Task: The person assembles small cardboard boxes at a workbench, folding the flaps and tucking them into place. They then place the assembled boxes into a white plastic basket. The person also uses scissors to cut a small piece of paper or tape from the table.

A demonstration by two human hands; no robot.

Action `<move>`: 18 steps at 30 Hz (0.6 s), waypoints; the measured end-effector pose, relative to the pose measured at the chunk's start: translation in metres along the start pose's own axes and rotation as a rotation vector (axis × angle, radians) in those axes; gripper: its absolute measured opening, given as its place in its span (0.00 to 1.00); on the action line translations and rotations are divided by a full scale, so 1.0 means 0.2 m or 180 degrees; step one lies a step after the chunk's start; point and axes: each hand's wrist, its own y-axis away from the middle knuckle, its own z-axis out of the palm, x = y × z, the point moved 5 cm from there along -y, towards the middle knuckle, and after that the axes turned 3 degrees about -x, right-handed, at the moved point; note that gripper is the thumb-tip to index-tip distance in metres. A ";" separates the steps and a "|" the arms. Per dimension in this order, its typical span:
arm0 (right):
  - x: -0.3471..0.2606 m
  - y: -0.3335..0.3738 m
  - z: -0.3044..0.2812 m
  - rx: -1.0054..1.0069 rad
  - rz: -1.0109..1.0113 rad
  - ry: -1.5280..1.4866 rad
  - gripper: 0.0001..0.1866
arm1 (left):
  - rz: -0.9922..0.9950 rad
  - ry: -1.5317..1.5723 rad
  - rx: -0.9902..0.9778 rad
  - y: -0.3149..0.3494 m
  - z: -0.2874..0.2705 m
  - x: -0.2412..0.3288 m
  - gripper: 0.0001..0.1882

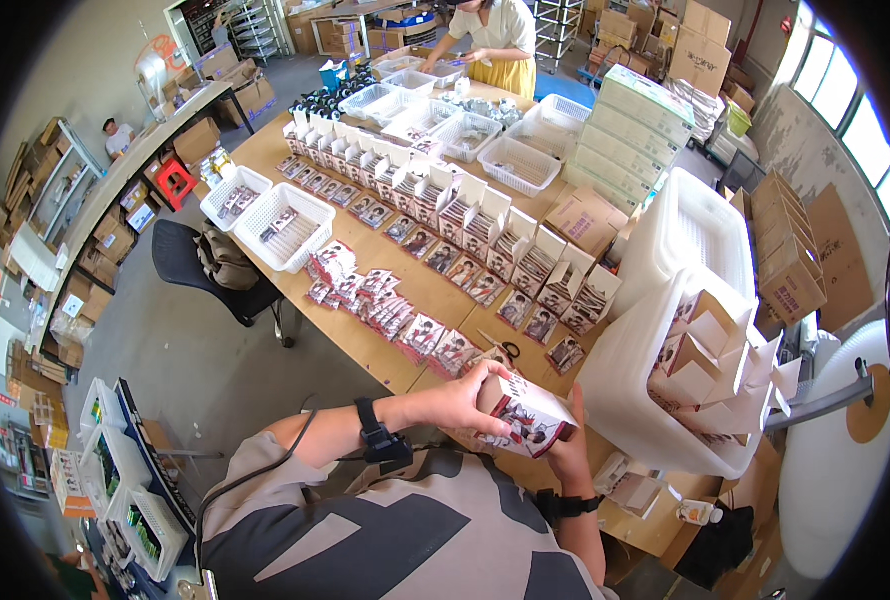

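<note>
A small printed cardboard box [530, 412], white with dark red edges and drawn figures, is held tilted in front of my body at the table's near edge. My left hand [465, 396] grips its left end, thumb and fingers spread round it. At the other end my right hand [569, 438] closes on its side, with part of the fingers hidden by the box. Just beyond lies a heap of small printed packets [425, 335], and black-handled scissors [506, 349] rest beside them. Open-topped boxes filled with packets [505, 240] run in a long row away from me.
To my right stands a large white plastic bin [625, 385] holding open printed cartons [710, 365]. White baskets [287, 228] sit on the table's left and far parts. A black chair [187, 265] is at the left edge. Another person [495, 45] works at the far end.
</note>
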 end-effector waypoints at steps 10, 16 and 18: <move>0.12 0.24 -0.30 0.0551 -0.0214 -0.0651 0.56 | -0.0141 0.0283 -0.0129 -0.02 -0.25 -0.20 0.47; 0.28 0.36 -0.54 0.0954 -0.0016 -0.2043 0.35 | -0.0546 0.1123 0.0330 0.13 -0.43 -0.32 0.44; 0.31 0.43 -0.62 0.1192 0.0044 -0.1783 0.33 | -0.0499 0.1407 0.0665 0.19 -0.49 -0.32 0.44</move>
